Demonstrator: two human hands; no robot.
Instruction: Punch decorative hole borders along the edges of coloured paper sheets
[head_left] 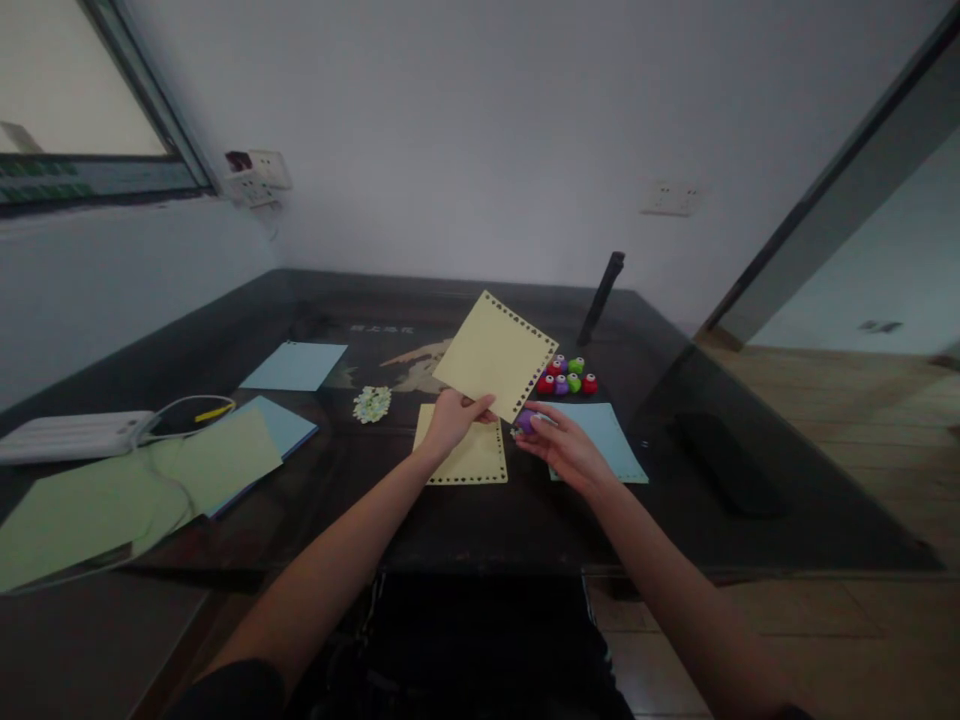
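Note:
My left hand [453, 418] pinches the lower edge of a yellow paper sheet [491, 350], which is tilted above the table and has small shapes punched along its right and upper edges. At the sheet's lower right corner, my right hand [566, 448] grips a purple craft punch [526, 421]. Below lies a second yellow sheet [466, 465] with holes along its right and bottom edges. Partly under my right hand rests a light blue sheet [611, 440], also punched along its bottom. Several red, green and purple craft punches [574, 382] stand grouped behind.
A pile of paper cutouts [373, 404] lies left of centre, near a blue sheet [296, 366]. Further left are more green and blue sheets [225, 460], a white power strip [75, 437] and its cable. A black upright post [602, 298] stands at the back right.

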